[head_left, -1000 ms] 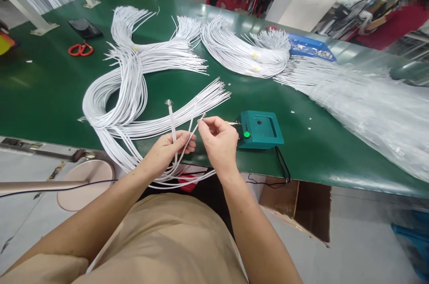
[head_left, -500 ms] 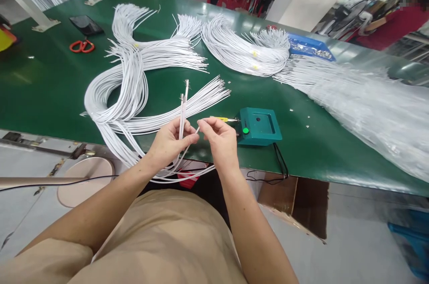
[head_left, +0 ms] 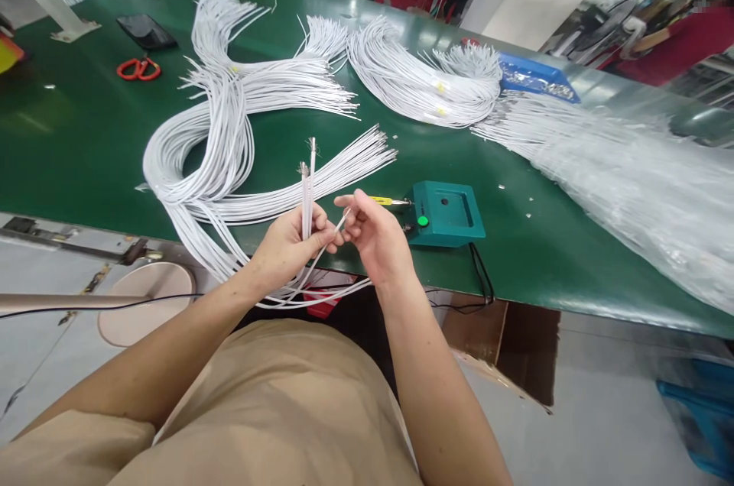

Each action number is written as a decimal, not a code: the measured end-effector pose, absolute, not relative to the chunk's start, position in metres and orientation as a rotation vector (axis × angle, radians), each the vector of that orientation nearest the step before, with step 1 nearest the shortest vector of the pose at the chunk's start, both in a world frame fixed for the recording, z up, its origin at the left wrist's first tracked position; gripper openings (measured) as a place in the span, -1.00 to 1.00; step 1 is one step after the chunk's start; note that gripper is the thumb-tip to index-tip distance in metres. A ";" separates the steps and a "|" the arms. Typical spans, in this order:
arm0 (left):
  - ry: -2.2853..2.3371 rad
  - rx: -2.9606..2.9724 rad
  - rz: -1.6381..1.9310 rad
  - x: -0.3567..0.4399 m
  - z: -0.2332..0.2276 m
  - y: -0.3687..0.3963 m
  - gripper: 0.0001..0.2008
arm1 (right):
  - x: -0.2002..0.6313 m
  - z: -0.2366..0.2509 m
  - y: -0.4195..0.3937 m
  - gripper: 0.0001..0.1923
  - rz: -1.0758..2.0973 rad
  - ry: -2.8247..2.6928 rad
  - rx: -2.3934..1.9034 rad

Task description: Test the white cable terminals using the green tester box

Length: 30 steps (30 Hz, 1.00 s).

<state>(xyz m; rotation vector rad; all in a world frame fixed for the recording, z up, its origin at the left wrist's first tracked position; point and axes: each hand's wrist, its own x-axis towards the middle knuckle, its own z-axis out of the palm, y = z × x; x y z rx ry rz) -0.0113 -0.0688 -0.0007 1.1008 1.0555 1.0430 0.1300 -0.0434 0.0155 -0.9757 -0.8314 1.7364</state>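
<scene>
Now | left hand (head_left: 290, 245) grips upright wires (head_left: 306, 192) | at table edge (head_left: 367, 272)

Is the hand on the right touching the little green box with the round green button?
Apart. The head view shows the right hand raised, with a strip of green table visible between it and the teal box.

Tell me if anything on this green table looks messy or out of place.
Small pale bits lie scattered on the green table right of the teal box. Some white wires droop over the near edge. The left hand holds a few upright; nothing looks damaged.
</scene>
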 end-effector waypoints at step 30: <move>0.811 0.596 0.829 -0.009 0.001 -0.049 -0.58 | 0.131 -0.014 -0.055 -0.73 0.518 -1.644 -1.473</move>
